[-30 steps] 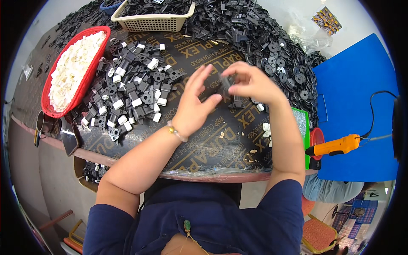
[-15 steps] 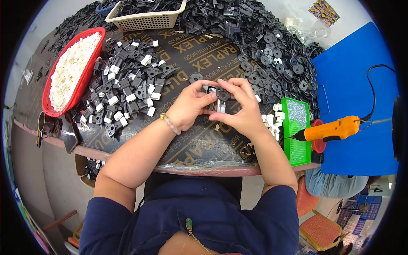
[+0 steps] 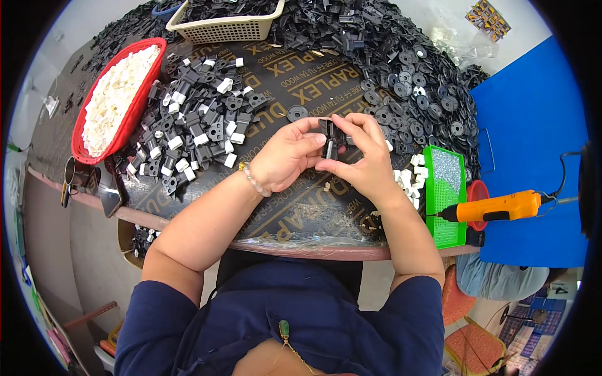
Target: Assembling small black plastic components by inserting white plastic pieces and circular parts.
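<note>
Left grip point(image 3: 291, 153) and right grip point(image 3: 359, 150) are both clamped on one black part point(image 3: 329, 147), held above the middle of the counter point(image 3: 295, 219). The left thumb presses its near face from the left; the right thumb lies along its lower end, with the right fingers bent over its upper right side. The fingers hide some of its shape. A bracelet point(image 3: 253, 182) circles the left wrist.

Just beyond the left hand lies a lone disc point(image 3: 297, 113). Many black discs point(image 3: 417, 109) spread beyond the right hand, meeting a heap of black pieces point(image 3: 338, 31) at the back. To the left are white-tipped parts point(image 3: 204, 122), loosely piled, and past them a red basket point(image 3: 143, 94) filled with white pieces point(image 3: 119, 94). A beige basket point(image 3: 229, 31) of black pieces stands at the far side.

Near the right forearm, white caps point(image 3: 411, 180) lie against a green tray point(image 3: 446, 237) holding small silvery bits, too small to tell. An orange driver point(image 3: 501, 207) points left across the tray, in front of a red bowl point(image 3: 478, 189).
</note>
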Motion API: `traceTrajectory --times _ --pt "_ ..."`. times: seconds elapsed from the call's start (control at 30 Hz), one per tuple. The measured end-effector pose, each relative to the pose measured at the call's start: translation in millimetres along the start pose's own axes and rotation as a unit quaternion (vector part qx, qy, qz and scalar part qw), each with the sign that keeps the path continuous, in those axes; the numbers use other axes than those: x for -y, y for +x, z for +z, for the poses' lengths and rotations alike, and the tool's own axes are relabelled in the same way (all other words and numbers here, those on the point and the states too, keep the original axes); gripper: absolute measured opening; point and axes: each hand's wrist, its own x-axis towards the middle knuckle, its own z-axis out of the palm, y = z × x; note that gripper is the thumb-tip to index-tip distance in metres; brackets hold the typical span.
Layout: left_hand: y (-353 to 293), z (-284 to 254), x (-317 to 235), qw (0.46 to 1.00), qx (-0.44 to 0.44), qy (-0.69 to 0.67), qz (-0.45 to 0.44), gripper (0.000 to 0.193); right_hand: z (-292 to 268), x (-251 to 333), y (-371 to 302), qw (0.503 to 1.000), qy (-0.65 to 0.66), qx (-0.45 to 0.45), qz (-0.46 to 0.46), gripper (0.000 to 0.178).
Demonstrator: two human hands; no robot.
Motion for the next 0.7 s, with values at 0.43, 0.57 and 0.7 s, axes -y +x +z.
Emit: traceTrajectory --times 0.43,0.57,0.7 --pt "-4 14 0 0.999 0.034 -0.008 -0.006 0.038 -1 10 3 0.993 -0.107 -0.034 -0.04 0.076" --pt "-1 6 3 0.992 0.038 0.119 0.003 0.039 -5 11 6 1.0 -0.006 0.006 0.026 0.063" --pt "-4 10 6 0.958 -0.03 0.28 0.047 0.027 -13 -10 2 0.963 0.207 0.026 0.169 0.026"
